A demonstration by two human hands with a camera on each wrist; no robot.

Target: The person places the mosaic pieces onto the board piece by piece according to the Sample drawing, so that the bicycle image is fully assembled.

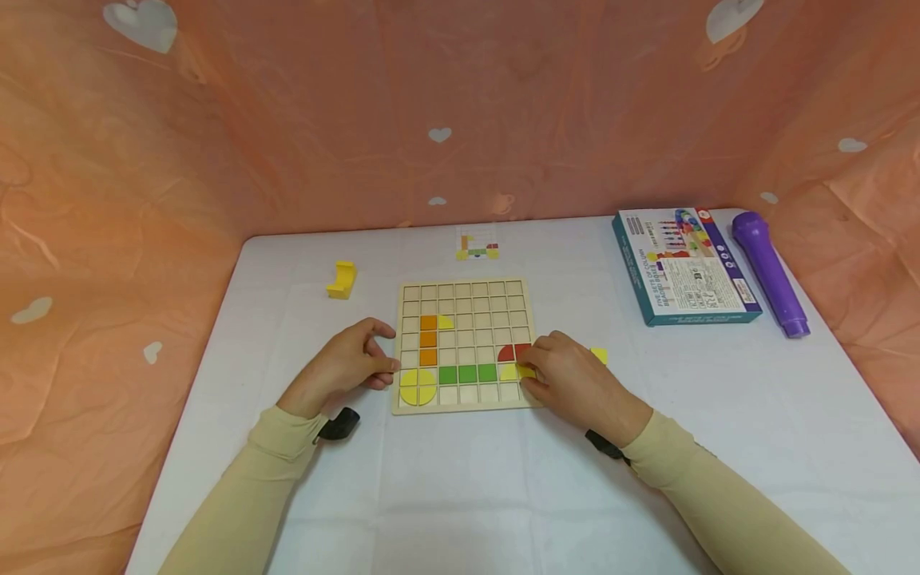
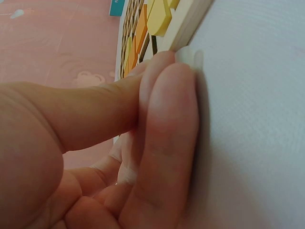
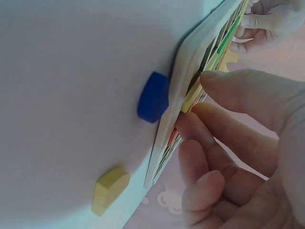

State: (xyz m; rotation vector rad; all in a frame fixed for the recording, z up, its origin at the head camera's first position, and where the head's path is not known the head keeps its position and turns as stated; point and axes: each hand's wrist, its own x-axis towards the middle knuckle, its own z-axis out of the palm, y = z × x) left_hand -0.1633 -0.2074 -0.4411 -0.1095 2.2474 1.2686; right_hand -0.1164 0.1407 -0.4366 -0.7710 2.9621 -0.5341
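Observation:
A wooden grid board (image 1: 467,307) lies on the table. On it are orange squares (image 1: 428,339), green squares (image 1: 467,373), red quarter-circles (image 1: 506,353) and yellow quarter-circles making a round at the lower left. At the board's right side my right hand (image 1: 575,387) pinches a yellow piece (image 3: 191,97) between thumb and forefinger, against the grid. My left hand (image 1: 348,358) rests at the left edge, its loosely bent fingers touching the wood. Beside the right edge, the right wrist view shows a blue piece (image 3: 153,97) and, farther off, another yellow piece (image 3: 109,191).
Behind the board lies a small pattern card (image 1: 477,246). A yellow stepped block (image 1: 343,280) stands at the back left. Toward the back right are a boxed game (image 1: 686,267) and a purple microphone-shaped object (image 1: 771,273).

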